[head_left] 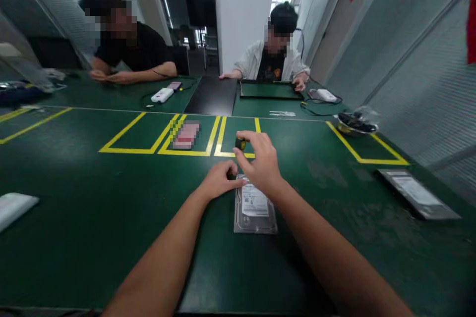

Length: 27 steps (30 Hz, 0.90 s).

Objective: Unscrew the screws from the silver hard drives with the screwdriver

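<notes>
Hard drive: lay flat on the green table, label side up and short end toward the wearer, presumably so that its face could be reached by both hands.
Small black-and-yellow piece: was held beyond the hard drive's far end, apparently clear of the table; what it was could not be told.
Right hand: pinched that piece between thumb and index finger, a grip that seemed chosen because so little of it offered a hold; the other fingers were bent behind.
Right forearm: slanted in from the near right, the wrist passing over the hard drive's right edge in view.
Left hand: lay at the hard drive's far left corner, fingers curled and thumb reaching across the label end, likely to steady it; firm grip or light rest, I could not tell.
Left forearm: came up along the hard drive's left, well apart from its near end.
Second flat device: rested well to the hard drive's right, out of both hands' way.
</notes>
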Tool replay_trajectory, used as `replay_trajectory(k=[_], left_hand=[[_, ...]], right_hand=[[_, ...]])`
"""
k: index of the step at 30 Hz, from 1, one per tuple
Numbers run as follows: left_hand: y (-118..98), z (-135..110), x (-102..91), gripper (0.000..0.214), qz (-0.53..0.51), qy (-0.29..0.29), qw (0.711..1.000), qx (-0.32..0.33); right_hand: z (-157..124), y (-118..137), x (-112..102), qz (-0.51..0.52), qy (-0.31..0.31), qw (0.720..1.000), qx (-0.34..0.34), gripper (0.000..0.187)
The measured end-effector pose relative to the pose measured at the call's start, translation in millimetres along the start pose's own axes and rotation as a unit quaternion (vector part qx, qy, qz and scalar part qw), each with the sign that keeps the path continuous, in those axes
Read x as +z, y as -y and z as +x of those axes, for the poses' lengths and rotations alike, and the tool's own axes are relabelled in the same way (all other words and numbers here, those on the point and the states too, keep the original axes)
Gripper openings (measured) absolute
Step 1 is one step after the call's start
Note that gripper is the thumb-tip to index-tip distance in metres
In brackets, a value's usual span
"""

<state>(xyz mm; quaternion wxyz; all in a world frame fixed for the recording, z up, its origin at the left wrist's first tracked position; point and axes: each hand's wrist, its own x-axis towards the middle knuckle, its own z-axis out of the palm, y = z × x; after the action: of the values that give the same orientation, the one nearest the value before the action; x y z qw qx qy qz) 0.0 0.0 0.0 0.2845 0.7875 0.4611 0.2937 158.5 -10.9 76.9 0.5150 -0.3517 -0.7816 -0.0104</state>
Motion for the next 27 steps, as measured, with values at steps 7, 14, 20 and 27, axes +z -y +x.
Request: replay_trajectory(k=[7,14,20,27], left_hand=[[0.2,1.7,0.2,0.031,0.004,-0.006,1.0,0.013],[1.3,1.5,-1.0,0.034,0.002,-0.002,1.0,0.009],[-0.2,1.3,-1.0,0.035,0.007,-0.003,1.0,0.007],[0.9,1.4,-0.9,0.034,0.003,-0.001,1.0,0.006]], right_hand=[[1.9,0.7,-2.4,-0.017,0.009,0.999,0.05,0.018],[2.9,3.2,-3.3,-0.002,0.013,1.0,0.022,0.027],[3.3,1.6,-4.4,-0.016,0.014,0.999,0.036,0.023],[3.7,4.1,-6.1,0.005,0.02,1.0,0.023,0.024]])
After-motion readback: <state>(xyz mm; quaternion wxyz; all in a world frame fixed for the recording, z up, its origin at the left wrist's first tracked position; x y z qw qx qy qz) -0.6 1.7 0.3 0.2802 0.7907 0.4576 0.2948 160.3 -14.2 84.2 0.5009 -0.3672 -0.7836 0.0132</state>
